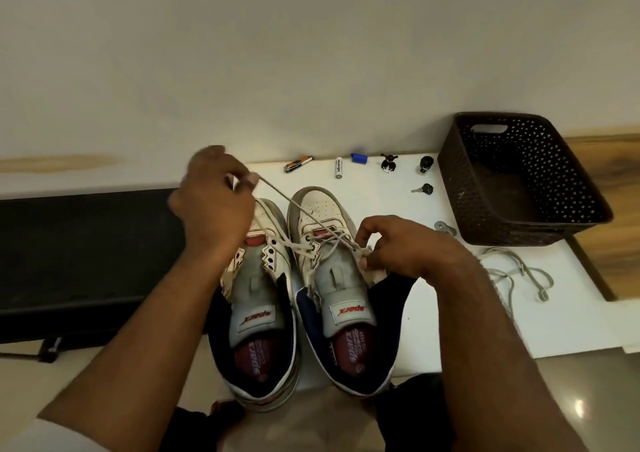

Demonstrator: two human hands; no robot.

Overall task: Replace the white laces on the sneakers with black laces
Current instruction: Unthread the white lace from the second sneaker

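Partly unlaced: white laces coming out, no black laces seen

Two worn white leather sneakers with grey tongues and red insoles are stood side by side on the white worktop [433, 313], toes away from the person. On the left sneaker [258, 295] the eyelets appear bare; it is judged unlaced. The right sneaker [341, 278] is laced only across its lower eyelets with a flat, off-white woven lace [304, 214], drawn taut up to the left hand [214, 192], which pinches its end. The right hand [398, 243] is curled at the sneaker's side by the eyelets, pinching lace or upper; which cannot be told. A loose off-white lace [516, 275] lies in limp loops on the worktop, near a dark brown perforated plastic basket [519, 178]. Small items (a battery, keys, a blue cap) are ranged along the far edge. Black laces are not visible; all relacing is judged outstanding.
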